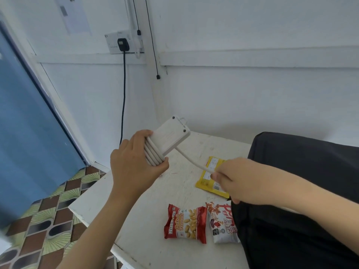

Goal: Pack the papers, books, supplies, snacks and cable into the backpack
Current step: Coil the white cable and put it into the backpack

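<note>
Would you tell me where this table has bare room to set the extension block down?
Bare: the table left of the salted peanuts packet, toward its near-left corner, and behind the yellow packet. Crowded: beside the black backpack, where packets cluster.

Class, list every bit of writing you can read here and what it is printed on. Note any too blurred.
"Salted Peanuts": red peanut packet; its brand name is blurred.
White-and-red packet: big red Chinese characters, not legible.
Yellow packet: label print too small.
Extension block: faint marks, unreadable.
Wall sheet: blurred.
</note>
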Action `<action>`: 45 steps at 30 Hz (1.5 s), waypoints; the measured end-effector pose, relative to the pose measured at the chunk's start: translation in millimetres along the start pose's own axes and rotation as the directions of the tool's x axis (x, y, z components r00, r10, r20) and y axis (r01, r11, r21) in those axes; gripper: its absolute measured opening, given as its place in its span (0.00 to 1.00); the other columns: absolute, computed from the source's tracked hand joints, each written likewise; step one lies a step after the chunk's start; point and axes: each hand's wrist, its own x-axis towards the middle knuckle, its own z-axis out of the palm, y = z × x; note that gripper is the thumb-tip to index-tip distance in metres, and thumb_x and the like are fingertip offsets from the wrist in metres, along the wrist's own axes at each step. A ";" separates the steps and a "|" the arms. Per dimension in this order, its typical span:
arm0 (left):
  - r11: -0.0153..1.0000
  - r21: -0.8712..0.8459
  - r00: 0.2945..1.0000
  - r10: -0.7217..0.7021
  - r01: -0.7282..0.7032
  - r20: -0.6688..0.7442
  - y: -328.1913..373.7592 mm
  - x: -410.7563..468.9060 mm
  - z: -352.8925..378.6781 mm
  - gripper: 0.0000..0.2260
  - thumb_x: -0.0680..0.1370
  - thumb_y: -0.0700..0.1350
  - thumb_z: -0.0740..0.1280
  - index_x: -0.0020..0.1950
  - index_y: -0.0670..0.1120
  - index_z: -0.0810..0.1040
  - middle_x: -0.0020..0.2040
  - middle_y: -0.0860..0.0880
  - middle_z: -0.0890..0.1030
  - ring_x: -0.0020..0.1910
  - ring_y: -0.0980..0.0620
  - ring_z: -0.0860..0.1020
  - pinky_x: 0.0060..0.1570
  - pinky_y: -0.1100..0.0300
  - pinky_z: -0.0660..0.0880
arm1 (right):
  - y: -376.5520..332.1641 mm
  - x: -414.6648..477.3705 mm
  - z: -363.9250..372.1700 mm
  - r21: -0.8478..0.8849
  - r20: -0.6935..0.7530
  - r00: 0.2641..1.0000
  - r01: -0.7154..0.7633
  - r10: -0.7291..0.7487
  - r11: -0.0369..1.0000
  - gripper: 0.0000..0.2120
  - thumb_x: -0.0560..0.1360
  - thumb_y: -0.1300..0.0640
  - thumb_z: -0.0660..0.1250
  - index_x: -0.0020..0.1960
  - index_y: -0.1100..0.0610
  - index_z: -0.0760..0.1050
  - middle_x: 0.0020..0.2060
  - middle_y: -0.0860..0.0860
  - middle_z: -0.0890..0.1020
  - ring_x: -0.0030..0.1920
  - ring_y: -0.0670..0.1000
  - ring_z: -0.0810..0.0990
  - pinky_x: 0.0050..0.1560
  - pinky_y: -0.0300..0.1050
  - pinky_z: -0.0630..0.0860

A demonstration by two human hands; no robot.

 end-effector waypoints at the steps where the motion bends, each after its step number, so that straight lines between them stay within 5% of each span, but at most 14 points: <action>1: 1.000 0.000 1.000 -0.014 0.014 0.006 0.6 0.1 2.5 0.30 0.63 0.63 0.65 0.59 0.49 0.68 0.45 0.51 0.77 0.39 0.53 0.70 0.38 0.56 0.70 | 1.3 -3.1 -3.9 -0.003 -0.013 1.000 -0.019 0.019 1.000 0.18 0.83 0.50 0.47 0.44 0.58 0.68 0.32 0.49 0.72 0.31 0.46 0.69 0.40 0.40 0.72; 9: 0.999 0.049 0.998 0.005 -0.009 0.067 1.8 3.3 17.4 0.32 0.63 0.65 0.62 0.60 0.47 0.73 0.50 0.49 0.80 0.41 0.48 0.77 0.37 0.56 0.71 | 2.1 -20.3 1.4 -0.218 -0.312 0.944 -0.185 0.111 0.958 0.01 0.81 0.56 0.53 0.51 0.53 0.62 0.33 0.45 0.68 0.29 0.42 0.66 0.28 0.36 0.63; 12: 0.999 0.036 0.997 -0.005 0.003 0.077 4.8 1.9 20.4 0.31 0.63 0.65 0.62 0.58 0.47 0.73 0.48 0.50 0.80 0.40 0.49 0.76 0.36 0.56 0.73 | 2.8 -23.5 3.8 -0.221 -0.382 0.922 -0.152 0.058 0.963 0.09 0.80 0.58 0.54 0.59 0.49 0.61 0.32 0.45 0.68 0.29 0.43 0.68 0.29 0.38 0.65; 19: 0.998 0.054 0.993 0.023 -0.030 0.119 12.7 3.5 23.4 0.37 0.57 0.66 0.75 0.58 0.46 0.74 0.49 0.48 0.80 0.41 0.47 0.77 0.35 0.55 0.73 | -8.9 -27.5 5.6 -0.241 -0.239 0.963 0.066 -0.125 0.968 0.16 0.80 0.61 0.53 0.66 0.49 0.65 0.42 0.49 0.75 0.38 0.49 0.74 0.37 0.40 0.68; 24: 0.993 0.060 0.987 0.088 -0.097 0.132 23.4 2.0 27.4 0.37 0.59 0.67 0.73 0.61 0.47 0.75 0.48 0.48 0.81 0.40 0.47 0.78 0.34 0.57 0.71 | -21.3 -27.4 7.3 -0.198 -0.174 0.952 0.218 -0.253 0.956 0.16 0.82 0.57 0.49 0.68 0.52 0.66 0.38 0.47 0.68 0.32 0.44 0.63 0.34 0.33 0.60; 30: 0.982 -0.048 0.972 0.189 -0.184 0.140 37.3 -0.6 21.1 0.40 0.66 0.77 0.51 0.57 0.44 0.76 0.47 0.49 0.80 0.39 0.50 0.78 0.30 0.60 0.71 | -26.2 -39.3 0.2 -0.182 -0.189 0.921 0.309 -0.341 0.934 0.14 0.82 0.52 0.50 0.59 0.49 0.72 0.30 0.43 0.63 0.28 0.41 0.62 0.31 0.33 0.58; 33: 0.974 -0.065 0.963 0.224 -0.216 0.151 39.9 -1.7 20.2 0.33 0.65 0.70 0.59 0.55 0.44 0.76 0.46 0.50 0.79 0.38 0.50 0.78 0.27 0.60 0.70 | -21.8 -44.0 -15.1 -0.176 -0.315 0.888 0.293 -0.336 0.940 0.14 0.81 0.51 0.52 0.62 0.44 0.72 0.32 0.40 0.68 0.31 0.40 0.68 0.34 0.34 0.61; 37: 0.958 -0.095 0.946 0.284 -0.272 0.154 43.1 -0.6 17.0 0.31 0.64 0.68 0.64 0.56 0.46 0.75 0.46 0.53 0.78 0.38 0.53 0.76 0.30 0.60 0.72 | -4.8 -40.1 -40.1 -0.323 -0.499 0.813 0.145 -0.299 0.935 0.14 0.81 0.52 0.51 0.62 0.44 0.71 0.51 0.43 0.80 0.50 0.47 0.77 0.51 0.44 0.73; 41: 0.892 -0.148 0.892 0.443 -0.427 0.095 52.6 1.0 9.5 0.31 0.64 0.66 0.67 0.57 0.45 0.75 0.46 0.52 0.79 0.37 0.53 0.76 0.31 0.58 0.73 | 19.3 -23.5 -52.5 -0.215 -0.622 0.742 0.147 -0.251 0.966 0.08 0.79 0.48 0.56 0.51 0.46 0.74 0.37 0.44 0.79 0.34 0.42 0.73 0.36 0.41 0.68; 45: 0.820 -0.235 0.846 0.532 -0.521 -0.019 62.4 -0.5 0.3 0.33 0.65 0.64 0.67 0.63 0.47 0.67 0.48 0.49 0.80 0.40 0.52 0.77 0.35 0.59 0.74 | 46.1 -4.6 -59.1 0.124 -0.605 0.785 0.257 -0.132 0.959 0.09 0.73 0.45 0.66 0.42 0.50 0.75 0.32 0.44 0.77 0.35 0.42 0.75 0.40 0.42 0.72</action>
